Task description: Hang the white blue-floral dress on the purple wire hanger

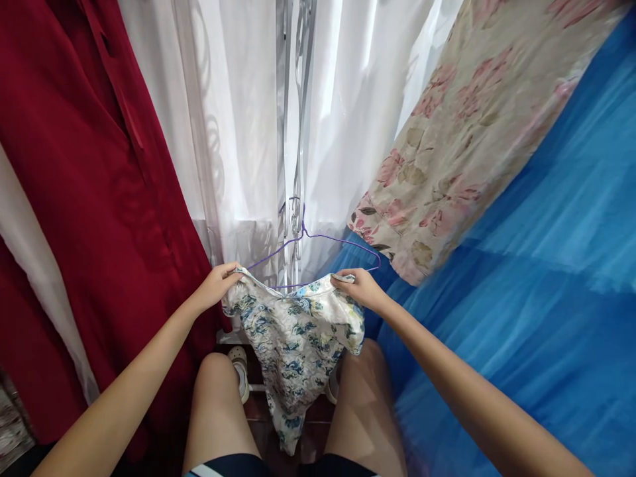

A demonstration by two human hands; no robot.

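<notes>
A short-sleeved white shirt [298,331] with a blue and green print hangs between my two hands, above my knees. My left hand [218,285] pinches its top edge at the left shoulder. At the right shoulder my right hand [362,286] grips the same edge, thumb on top. Just beyond the neckline is a purple wire hanger [325,236], its hook pointing up. The hanger's lower bar passes behind the shirt's neck edge; I cannot tell whether the shirt is on it.
White curtains [238,119] hang straight ahead, with a thin metal frame [292,132] between them. Red cloth [114,265] drapes on the left. To the right hang a floral cloth [447,152] and blue fabric [536,285]. A light-coloured shoe [239,371] shows below.
</notes>
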